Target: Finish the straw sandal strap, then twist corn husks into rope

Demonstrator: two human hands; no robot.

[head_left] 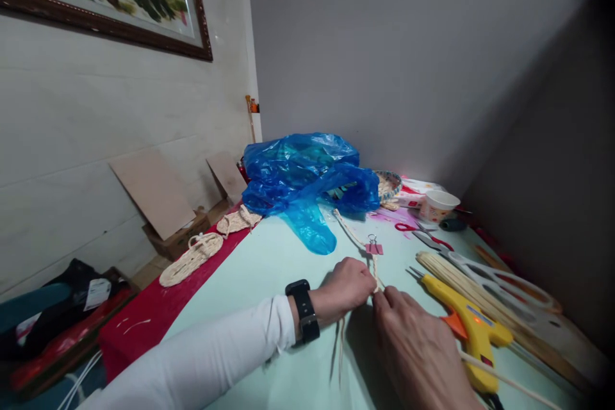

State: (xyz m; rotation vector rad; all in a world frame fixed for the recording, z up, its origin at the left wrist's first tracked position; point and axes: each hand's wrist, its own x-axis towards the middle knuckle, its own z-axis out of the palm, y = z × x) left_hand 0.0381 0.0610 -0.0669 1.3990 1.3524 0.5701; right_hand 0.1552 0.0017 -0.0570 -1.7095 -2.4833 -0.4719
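Observation:
A pale straw braid point(375, 264) runs down the table toward me, held at its upper part by a pink binder clip point(373, 248). My left hand point(348, 283), with a black watch on the wrist, is closed in a pinch on the braid's near end. Against it, my right hand point(418, 339) is also closed on the straw; its fingertips are partly hidden. Loose strands point(341, 349) hang beneath my left hand. Another long strand point(509, 379) comes out past my right hand toward the lower right.
A yellow glue gun point(464, 314) lies right of my right hand, beside a straw bundle point(473, 285), white-handled scissors point(504, 285) and red-handled scissors point(423, 230). A paper cup point(438, 205), a basket point(390, 186) and a blue plastic bag point(302, 170) stand behind. Woven sandals point(195, 259) lie left.

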